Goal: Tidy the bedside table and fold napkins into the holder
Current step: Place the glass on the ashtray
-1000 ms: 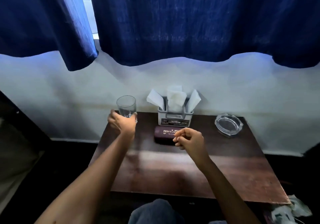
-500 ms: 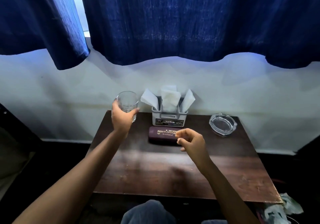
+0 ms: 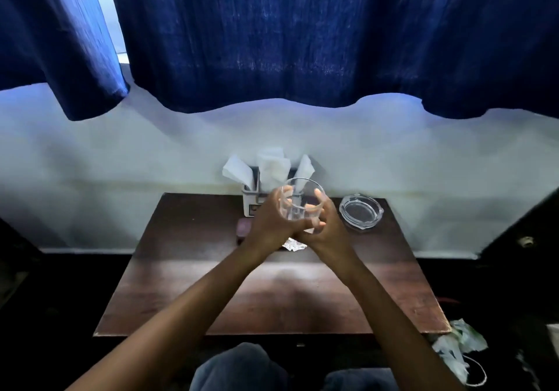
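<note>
Dark wood makes up the worktop [image 3: 187,294], pushed against a pale wall beneath blue curtains [image 3: 302,37]. Above its middle, nearer the far edge, both hands meet around a clear drinking glass [image 3: 301,201] held off the surface: the left hand [image 3: 270,227] wraps it from one side, the right hand [image 3: 326,230] from the other, fingers curled against the glass and touching each other beneath it. A crumpled white scrap [image 3: 292,245] shows just below the joined hands — whether it lies on the wood or hangs from a hand cannot be told.

Behind the glass, at the far edge, stands the napkin holder [image 3: 250,198] with white napkins [image 3: 270,168] fanned upright out of it. A dark maroon case [image 3: 243,229] lies just in front of the holder, mostly hidden by the left wrist. Toward the far right corner sits a glass ashtray [image 3: 361,211], apart from the hands. Off the near right corner, crumpled plastic [image 3: 456,348] lies on the floor.
</note>
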The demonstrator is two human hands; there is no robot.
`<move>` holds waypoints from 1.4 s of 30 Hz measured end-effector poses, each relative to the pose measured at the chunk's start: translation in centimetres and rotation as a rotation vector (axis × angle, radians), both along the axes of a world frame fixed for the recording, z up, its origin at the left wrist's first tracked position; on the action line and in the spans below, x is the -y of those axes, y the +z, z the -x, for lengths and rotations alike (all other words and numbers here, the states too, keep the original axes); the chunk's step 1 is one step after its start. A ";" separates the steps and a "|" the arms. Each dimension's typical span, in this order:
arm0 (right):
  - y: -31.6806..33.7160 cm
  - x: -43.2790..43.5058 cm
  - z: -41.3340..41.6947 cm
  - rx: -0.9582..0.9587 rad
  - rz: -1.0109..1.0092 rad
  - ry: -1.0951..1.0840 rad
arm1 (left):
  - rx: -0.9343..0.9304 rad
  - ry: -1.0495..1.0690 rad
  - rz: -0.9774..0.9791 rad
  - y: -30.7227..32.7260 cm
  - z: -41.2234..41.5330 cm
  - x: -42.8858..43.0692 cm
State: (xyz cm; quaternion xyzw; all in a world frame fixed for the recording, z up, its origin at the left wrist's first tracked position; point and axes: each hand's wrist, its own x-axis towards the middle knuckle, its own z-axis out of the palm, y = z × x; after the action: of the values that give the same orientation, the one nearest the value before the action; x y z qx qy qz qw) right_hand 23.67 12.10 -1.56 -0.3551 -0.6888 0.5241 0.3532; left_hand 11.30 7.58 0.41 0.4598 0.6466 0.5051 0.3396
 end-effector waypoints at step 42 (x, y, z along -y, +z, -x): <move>-4.6 -14.5 -7.8 0.361 0.315 -0.729 | -0.069 0.775 -0.028 -5.8 5.1 -1.7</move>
State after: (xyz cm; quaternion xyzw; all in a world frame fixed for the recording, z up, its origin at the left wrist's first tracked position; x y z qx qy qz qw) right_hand 31.43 26.62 -6.19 -0.7107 -0.4806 0.3933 0.3305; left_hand 6.19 9.30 -5.38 0.2028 0.7765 0.5888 0.0955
